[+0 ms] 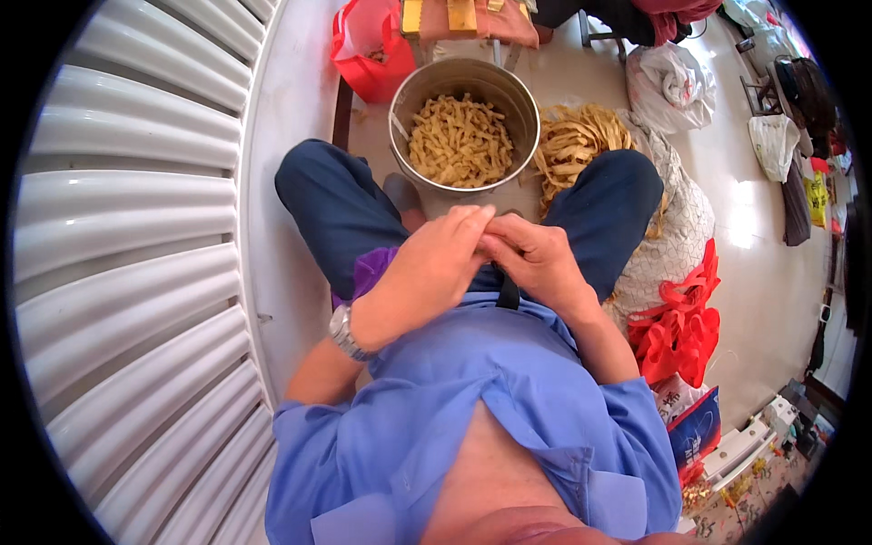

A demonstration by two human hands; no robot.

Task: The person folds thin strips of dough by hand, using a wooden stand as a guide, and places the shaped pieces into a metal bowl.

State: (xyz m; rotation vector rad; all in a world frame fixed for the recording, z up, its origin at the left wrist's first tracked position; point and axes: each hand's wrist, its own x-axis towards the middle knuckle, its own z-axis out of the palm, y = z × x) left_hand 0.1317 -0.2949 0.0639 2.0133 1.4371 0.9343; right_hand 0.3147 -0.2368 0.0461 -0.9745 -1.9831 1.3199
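Observation:
My left hand (445, 250), with a metal watch (345, 333) on its wrist, meets my right hand (542, 263) over my lap. The fingers of both are bent and pressed together at the tips. Whatever they pinch is hidden, though a dark spot shows between the right thumb and fingers. A black strap (509, 292) hangs just below the hands. Beyond them stands a round metal pot (398, 136) holding many short, folded tan pieces (460, 141). Right of the pot lies a heap of long, flat tan strips (581, 141), partly behind my right knee.
A white slatted radiator (136, 204) runs along my left. A red bag (372, 64) and a small bench (472, 23) stand behind the pot. To my right are a pale patterned sack (677, 218), red bags (681, 318) and a white plastic bag (672, 86).

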